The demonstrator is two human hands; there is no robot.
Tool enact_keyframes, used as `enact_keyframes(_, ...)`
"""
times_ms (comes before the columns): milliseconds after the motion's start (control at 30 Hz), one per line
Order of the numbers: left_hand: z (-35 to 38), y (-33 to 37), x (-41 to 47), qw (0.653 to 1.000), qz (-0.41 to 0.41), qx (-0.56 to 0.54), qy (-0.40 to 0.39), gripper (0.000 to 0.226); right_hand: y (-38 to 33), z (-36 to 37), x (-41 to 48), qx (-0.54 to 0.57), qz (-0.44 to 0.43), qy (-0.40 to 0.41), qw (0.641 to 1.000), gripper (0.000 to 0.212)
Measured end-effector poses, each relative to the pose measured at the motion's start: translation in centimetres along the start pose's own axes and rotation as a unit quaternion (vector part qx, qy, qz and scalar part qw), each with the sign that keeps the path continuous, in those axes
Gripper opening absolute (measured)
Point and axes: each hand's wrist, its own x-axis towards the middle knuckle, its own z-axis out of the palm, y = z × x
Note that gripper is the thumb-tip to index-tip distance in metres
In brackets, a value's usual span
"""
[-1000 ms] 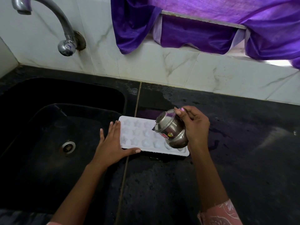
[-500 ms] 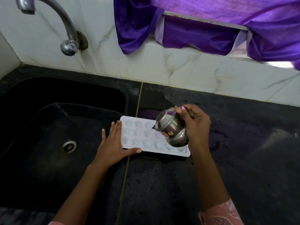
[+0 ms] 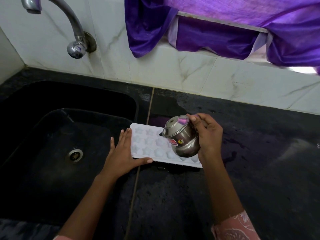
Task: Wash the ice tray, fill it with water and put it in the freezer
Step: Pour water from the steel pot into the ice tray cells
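A white ice tray (image 3: 147, 141) with star-shaped cells lies flat on the black counter, just right of the sink. My left hand (image 3: 122, 153) rests against its left end, fingers straight and thumb along the front edge. My right hand (image 3: 208, 135) grips a small steel pot (image 3: 181, 137) and holds it tipped sideways over the right half of the tray, its bottom facing me and its mouth hidden. The pot covers part of the tray.
A black sink (image 3: 52, 129) with a round drain (image 3: 75, 155) lies to the left. A steel tap (image 3: 72, 32) juts from the white tiled wall above it. The black counter (image 3: 251, 170) looks wet. A purple curtain (image 3: 225, 28) hangs at the back.
Hardly anything differs: the pot stays tipped over the same end of the tray, shifted only slightly, and my left hand has not moved.
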Motion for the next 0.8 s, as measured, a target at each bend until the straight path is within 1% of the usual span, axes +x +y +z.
enact_keyframes(233,0.0,-0.1,0.0,1.0,0.0,0.001,-0.002,0.144,-0.1,1.2,0.2,-0.029,-0.004,-0.035,0.999,0.016)
enact_keyframes(500,0.0,-0.1,-0.1,1.0,0.0,-0.003,0.001,0.142,-0.2,1.8,0.3,-0.096,-0.04,-0.057,0.993,0.02)
enact_keyframes(700,-0.1,0.1,-0.2,1.0,-0.002,0.005,0.001,0.138,-0.7,2.0,0.3,-0.096,-0.049,-0.061,0.992,0.019)
enact_keyframes(800,-0.1,0.0,-0.1,1.0,-0.003,0.001,0.005,0.141,-1.0,2.1,0.5,-0.1,-0.057,-0.059,0.992,0.019)
